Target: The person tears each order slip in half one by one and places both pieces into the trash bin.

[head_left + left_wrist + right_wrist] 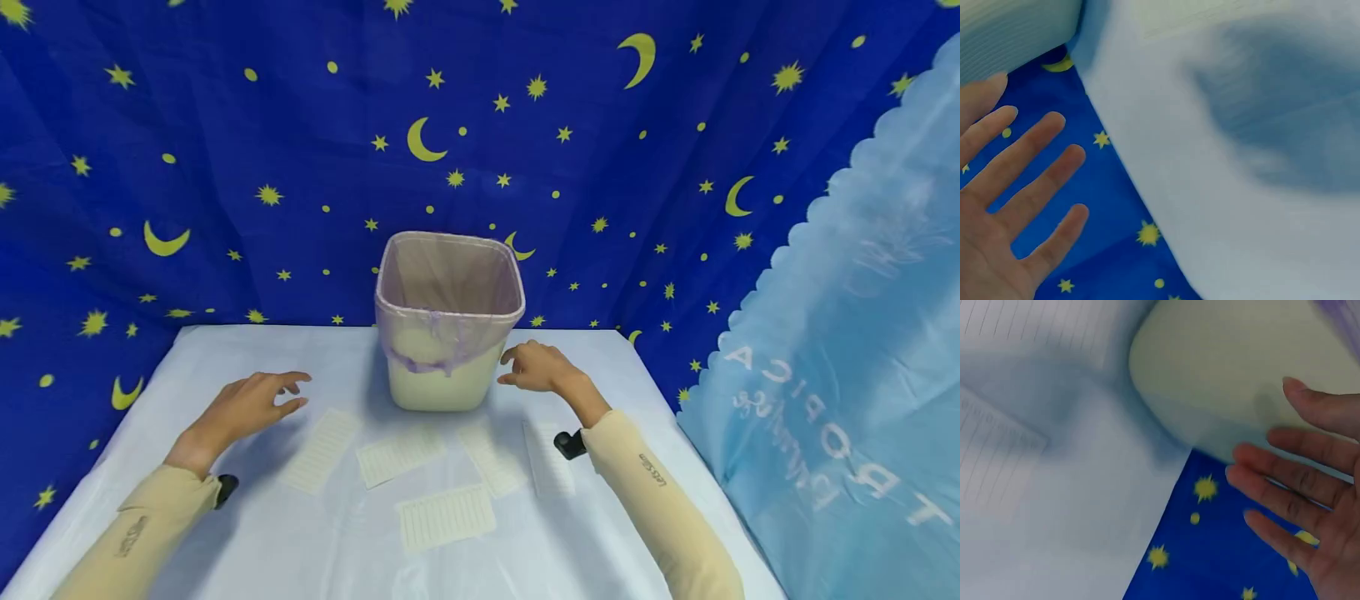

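Note:
A cream bin (438, 387) lined with a thin purple-tinted bag (431, 333) stands upright at the back of the table. My right hand (538, 367) hovers just right of the bin, fingers spread and holding nothing; the right wrist view shows its fingertips (1294, 387) close to the bin's side. To the left of the bin, my left hand (251, 404) is in the air over the table, its fingers apart and nothing in them. Several lined paper sheets (446, 517) lie in front of the bin, spread between the two hands.
White sheeting covers the table (300, 550). A dark blue star-and-moon curtain (315, 167) hangs close behind it and along the left. On the right hangs a light blue cloth (840, 375) with white lettering. Black wrist devices (570, 444) sit at both cuffs.

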Available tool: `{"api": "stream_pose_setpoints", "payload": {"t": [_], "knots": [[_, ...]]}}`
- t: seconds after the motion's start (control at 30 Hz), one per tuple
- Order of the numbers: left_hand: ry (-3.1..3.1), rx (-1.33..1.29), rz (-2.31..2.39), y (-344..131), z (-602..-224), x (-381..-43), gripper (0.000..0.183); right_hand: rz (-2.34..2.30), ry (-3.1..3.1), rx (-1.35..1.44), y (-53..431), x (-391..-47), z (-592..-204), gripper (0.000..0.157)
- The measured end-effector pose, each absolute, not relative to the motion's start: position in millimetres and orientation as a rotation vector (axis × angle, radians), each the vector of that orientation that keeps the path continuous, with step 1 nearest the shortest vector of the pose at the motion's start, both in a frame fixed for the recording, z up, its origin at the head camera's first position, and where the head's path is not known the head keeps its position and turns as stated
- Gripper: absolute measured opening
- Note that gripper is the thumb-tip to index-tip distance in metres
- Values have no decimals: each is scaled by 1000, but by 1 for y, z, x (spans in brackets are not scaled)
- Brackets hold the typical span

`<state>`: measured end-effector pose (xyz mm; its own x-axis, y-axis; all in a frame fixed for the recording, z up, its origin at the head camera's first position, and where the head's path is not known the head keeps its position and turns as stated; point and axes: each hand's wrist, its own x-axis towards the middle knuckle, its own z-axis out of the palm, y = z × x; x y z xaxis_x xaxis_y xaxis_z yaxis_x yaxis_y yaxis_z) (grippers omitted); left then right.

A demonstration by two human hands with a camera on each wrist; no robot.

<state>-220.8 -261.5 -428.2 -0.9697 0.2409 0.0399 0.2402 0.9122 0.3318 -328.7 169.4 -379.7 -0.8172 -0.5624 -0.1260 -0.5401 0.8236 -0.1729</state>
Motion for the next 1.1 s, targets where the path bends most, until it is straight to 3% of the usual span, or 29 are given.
{"api": "stream_pose_setpoints", "payload": {"t": [0.2, 0.57, 0.7, 0.93, 1.1], "knots": [[3074, 346, 627, -259, -450, -213, 16, -319, 2596, -1114, 137, -318, -390, 26], [3080, 298, 700, -245, -478, -191, 4, -511, 2294, -1403, 69, -304, -424, 21], [3121, 232, 677, -237, -485, -190, 20, -533, 2255, -1445, 44, -307, -433, 23], [3037, -30, 617, -227, -506, -191, 74, -516, 2180, -1527, -10, -312, -447, 30], [3019, -75, 613, -228, -517, -184, 88, -420, 2169, -1586, -47, -311, -457, 32]]}}
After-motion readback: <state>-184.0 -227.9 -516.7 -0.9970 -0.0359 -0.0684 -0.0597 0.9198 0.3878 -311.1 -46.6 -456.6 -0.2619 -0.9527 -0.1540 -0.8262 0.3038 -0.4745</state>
